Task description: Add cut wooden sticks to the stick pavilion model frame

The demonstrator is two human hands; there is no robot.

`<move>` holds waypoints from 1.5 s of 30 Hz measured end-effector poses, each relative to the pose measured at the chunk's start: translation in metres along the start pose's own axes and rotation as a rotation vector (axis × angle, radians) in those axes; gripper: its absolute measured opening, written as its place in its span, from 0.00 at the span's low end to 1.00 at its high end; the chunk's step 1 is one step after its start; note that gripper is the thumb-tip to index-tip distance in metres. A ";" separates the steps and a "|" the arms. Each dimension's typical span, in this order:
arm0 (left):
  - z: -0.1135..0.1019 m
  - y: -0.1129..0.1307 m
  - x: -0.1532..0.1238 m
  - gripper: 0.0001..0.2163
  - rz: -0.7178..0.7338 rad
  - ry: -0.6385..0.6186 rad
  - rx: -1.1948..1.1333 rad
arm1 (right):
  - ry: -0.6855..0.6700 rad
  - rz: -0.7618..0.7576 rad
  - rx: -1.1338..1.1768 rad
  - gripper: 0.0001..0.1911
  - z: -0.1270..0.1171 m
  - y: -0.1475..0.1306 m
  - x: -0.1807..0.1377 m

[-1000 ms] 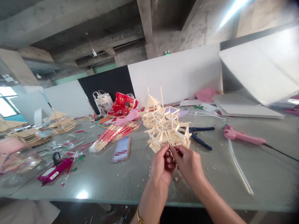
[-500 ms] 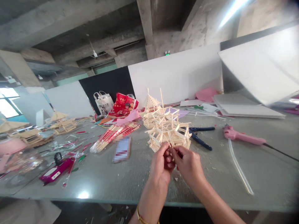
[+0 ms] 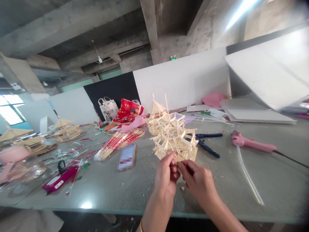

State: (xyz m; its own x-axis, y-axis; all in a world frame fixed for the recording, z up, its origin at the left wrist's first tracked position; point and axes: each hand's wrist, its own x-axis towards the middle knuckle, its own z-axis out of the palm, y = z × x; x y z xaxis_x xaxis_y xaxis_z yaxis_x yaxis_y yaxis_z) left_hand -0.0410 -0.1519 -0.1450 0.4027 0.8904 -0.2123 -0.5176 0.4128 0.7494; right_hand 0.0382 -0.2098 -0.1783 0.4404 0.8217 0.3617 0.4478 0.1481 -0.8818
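Wood model point(image 3: 179, 141) mid-surface point(image 3: 108, 190), back from front edge. Left hand point(image 3: 167, 174) and right hand point(image 3: 199, 175) meet at its near side, fingertips bunched, perhaps for fine work; cannot tell what either grasps. Glue gun point(image 3: 253, 142) toward right edge, likely for reach.

Bare left hand point(image 3: 166, 175), bare right hand point(image 3: 201, 176), bare forearms point(image 3: 156, 211), a thin gold-toned bangle point(image 3: 141, 227) on the left

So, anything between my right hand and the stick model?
Nothing visible. Your right hand is at the near side of the stick model, your left hand beside it; the pliers lie off to the right.
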 end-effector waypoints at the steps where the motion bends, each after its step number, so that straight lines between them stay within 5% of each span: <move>1: -0.001 -0.001 -0.002 0.10 0.008 0.003 0.009 | -0.009 0.001 0.030 0.15 0.000 0.000 -0.003; 10: -0.014 -0.018 -0.018 0.10 0.109 -0.006 0.244 | -0.230 0.284 0.656 0.21 -0.001 -0.005 -0.006; 15: -0.005 -0.017 -0.021 0.10 0.130 -0.046 0.322 | -0.202 0.376 0.810 0.23 -0.007 -0.009 -0.004; 23: -0.014 -0.018 -0.019 0.09 0.220 -0.046 0.299 | 0.007 0.331 0.693 0.19 -0.011 -0.005 0.018; 31: -0.038 -0.021 -0.020 0.10 0.190 -0.006 0.276 | -0.004 0.387 0.646 0.18 -0.011 -0.007 0.029; 45: -0.044 -0.020 -0.020 0.10 0.206 -0.037 0.258 | -0.047 0.379 0.641 0.19 -0.013 -0.007 0.036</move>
State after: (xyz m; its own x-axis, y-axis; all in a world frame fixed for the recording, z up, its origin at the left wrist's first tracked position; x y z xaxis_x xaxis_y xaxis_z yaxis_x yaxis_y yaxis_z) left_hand -0.0718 -0.1701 -0.1832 0.3389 0.9406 -0.0206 -0.3848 0.1586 0.9093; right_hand 0.0607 -0.1885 -0.1558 0.4341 0.9008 -0.0026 -0.2756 0.1301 -0.9524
